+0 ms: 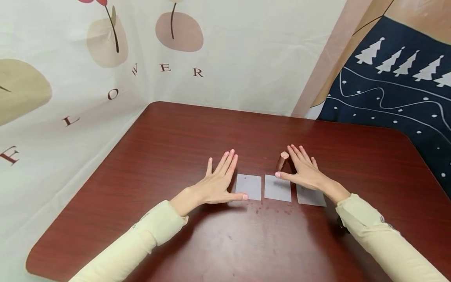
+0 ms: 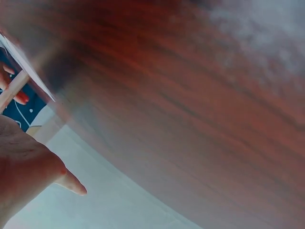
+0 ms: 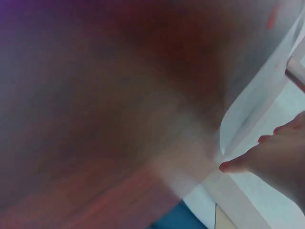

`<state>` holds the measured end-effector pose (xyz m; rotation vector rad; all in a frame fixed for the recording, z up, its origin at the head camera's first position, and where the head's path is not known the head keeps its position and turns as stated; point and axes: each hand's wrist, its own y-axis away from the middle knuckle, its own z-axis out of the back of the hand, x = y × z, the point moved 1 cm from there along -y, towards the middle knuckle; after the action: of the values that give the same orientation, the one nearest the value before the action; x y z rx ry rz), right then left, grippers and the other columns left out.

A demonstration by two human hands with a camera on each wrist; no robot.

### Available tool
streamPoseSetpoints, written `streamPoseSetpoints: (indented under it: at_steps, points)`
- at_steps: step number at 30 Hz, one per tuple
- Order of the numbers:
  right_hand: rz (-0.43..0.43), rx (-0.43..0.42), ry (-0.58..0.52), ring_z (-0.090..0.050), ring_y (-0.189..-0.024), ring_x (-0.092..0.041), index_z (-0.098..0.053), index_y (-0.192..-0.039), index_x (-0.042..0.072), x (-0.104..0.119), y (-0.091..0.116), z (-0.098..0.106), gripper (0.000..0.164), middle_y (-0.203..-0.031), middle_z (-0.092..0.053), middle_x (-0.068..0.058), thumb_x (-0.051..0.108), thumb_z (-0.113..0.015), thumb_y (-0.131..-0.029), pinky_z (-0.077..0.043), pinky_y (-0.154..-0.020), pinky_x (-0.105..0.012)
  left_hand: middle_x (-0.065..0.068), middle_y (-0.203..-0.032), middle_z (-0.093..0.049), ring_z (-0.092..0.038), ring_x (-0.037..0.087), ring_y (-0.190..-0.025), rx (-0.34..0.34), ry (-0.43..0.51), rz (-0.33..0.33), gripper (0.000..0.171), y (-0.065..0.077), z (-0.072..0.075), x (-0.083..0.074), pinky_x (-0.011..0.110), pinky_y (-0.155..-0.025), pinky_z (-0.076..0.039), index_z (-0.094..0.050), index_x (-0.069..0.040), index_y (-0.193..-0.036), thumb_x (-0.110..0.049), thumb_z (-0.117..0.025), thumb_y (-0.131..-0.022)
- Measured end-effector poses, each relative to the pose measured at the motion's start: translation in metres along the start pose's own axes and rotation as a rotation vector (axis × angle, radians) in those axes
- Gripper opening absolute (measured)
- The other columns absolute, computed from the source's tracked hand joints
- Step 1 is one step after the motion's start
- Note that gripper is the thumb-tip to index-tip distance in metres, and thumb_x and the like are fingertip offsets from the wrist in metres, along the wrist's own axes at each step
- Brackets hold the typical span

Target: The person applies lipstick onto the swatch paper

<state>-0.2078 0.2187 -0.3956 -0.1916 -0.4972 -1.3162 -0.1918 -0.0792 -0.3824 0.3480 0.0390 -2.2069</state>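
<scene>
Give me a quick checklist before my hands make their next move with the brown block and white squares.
1. Left hand free: ok, fingers straight, holding nothing.
2. Right hand free: ok, fingers extended, not curled round the brown block beside it.
3. Brown block standing on end: ok.
4. Right hand clear of the block: cannot tell; they are very close.
5. White squares separated: ok, three in a row with gaps between.
6. Rightmost square uncovered: not ok, the right hand hides part of it.

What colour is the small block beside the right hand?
The block has reddish-brown sides and a paler, pinkish top; the head view shows it best.
</scene>
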Motion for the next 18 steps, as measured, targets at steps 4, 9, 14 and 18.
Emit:
streamPoseSetpoints:
  at_steps: [4,9,14,18]
  points:
    - [0.02,0.022,-0.043,0.006,-0.14,-0.027,-0.008,-0.151,0.011,0.004,-0.013,-0.004,0.106,-0.155,-0.005,-0.009,0.066,-0.059,-0.076,-0.002,-0.102,-0.064,-0.002,-0.149,0.029,0.017,0.019,-0.139,0.005,0.015,-0.003,0.114,0.002,0.002,0.002,0.061,-0.103,0.005,0.015,-0.011,-0.147,-0.081,-0.038,-0.075]
    - [0.045,0.041,-0.018,0.005,-0.14,-0.029,-0.017,-0.15,0.012,0.008,-0.016,-0.007,0.089,-0.155,-0.008,-0.012,0.062,-0.052,-0.084,0.0,-0.1,-0.065,-0.001,-0.149,0.028,0.015,0.02,-0.139,-0.005,0.004,-0.005,0.111,0.004,0.003,0.005,0.061,-0.103,0.003,0.015,-0.012,-0.147,-0.079,-0.04,-0.077]
    - [0.068,0.062,-0.043,0.006,-0.139,-0.034,-0.03,-0.147,0.013,0.012,-0.016,-0.007,0.067,-0.154,-0.01,-0.016,0.053,-0.041,-0.094,0.002,-0.098,-0.067,0.001,-0.149,0.028,0.013,0.024,-0.14,0.001,-0.016,-0.013,0.107,0.005,0.005,0.005,0.062,-0.103,0.001,0.018,-0.015,-0.146,-0.079,-0.036,-0.078]
    - [0.092,0.044,-0.108,0.005,-0.139,-0.034,-0.038,-0.143,0.011,0.01,-0.015,-0.007,0.061,-0.152,-0.016,-0.018,0.047,-0.044,-0.095,0.001,-0.097,-0.069,0.0,-0.149,0.029,0.015,0.022,-0.139,0.004,0.002,-0.017,0.105,0.006,0.005,0.005,0.062,-0.103,0.002,0.019,-0.018,-0.146,-0.078,-0.036,-0.079]
